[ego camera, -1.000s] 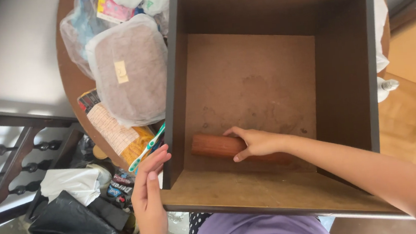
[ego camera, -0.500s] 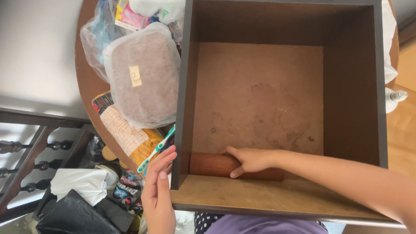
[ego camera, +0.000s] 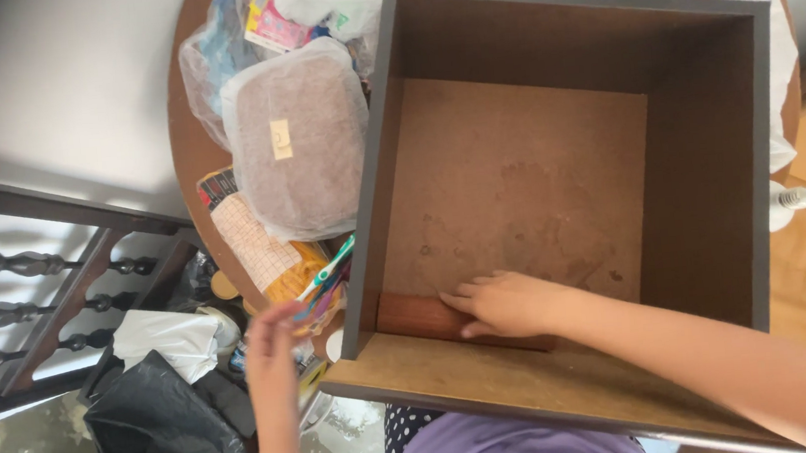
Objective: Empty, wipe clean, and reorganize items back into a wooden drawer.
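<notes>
The reddish wooden cylinder [ego camera: 421, 317] lies inside the dark open box [ego camera: 713, 219], against the near wall, with the right hand [ego camera: 507, 303] laid flat over its right end, fingers stretched loosely rather than curled tight. The left hand [ego camera: 273, 350] hangs outside the box, off its near left corner, blurred and holding nothing, fingers extended; whether it touches the box I cannot tell. Beyond that hand, on the round tabletop [ego camera: 186, 168], lie a toothbrush [ego camera: 327, 268], a yellow packet [ego camera: 275, 262] and a bagged brown block [ego camera: 299, 143]. Below it sits a black bag [ego camera: 163, 432].
</notes>
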